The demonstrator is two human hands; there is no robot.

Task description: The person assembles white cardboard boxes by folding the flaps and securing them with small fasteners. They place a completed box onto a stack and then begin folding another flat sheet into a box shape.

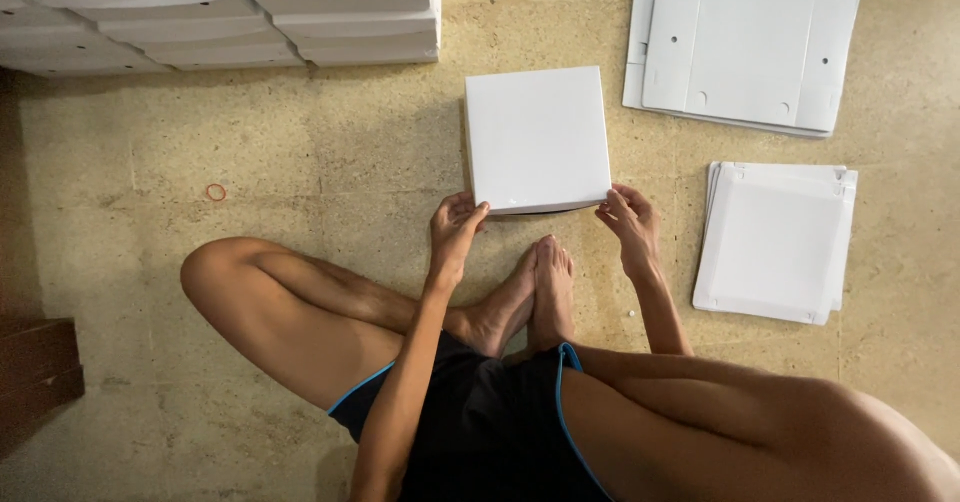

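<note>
On the speckled floor (300, 162), both hands, left hand (455, 230) and right hand (630, 224), pinch the white box's (537, 140) near corners with their fingers, steadying it squarely.

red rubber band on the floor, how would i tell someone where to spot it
Start at the stacks of white boxes along the top left of the speckled floor. Look down from them to the bare patch above the person's bent knee. The red rubber band is a tiny thin ring there, the only red thing among white cardboard.
</note>
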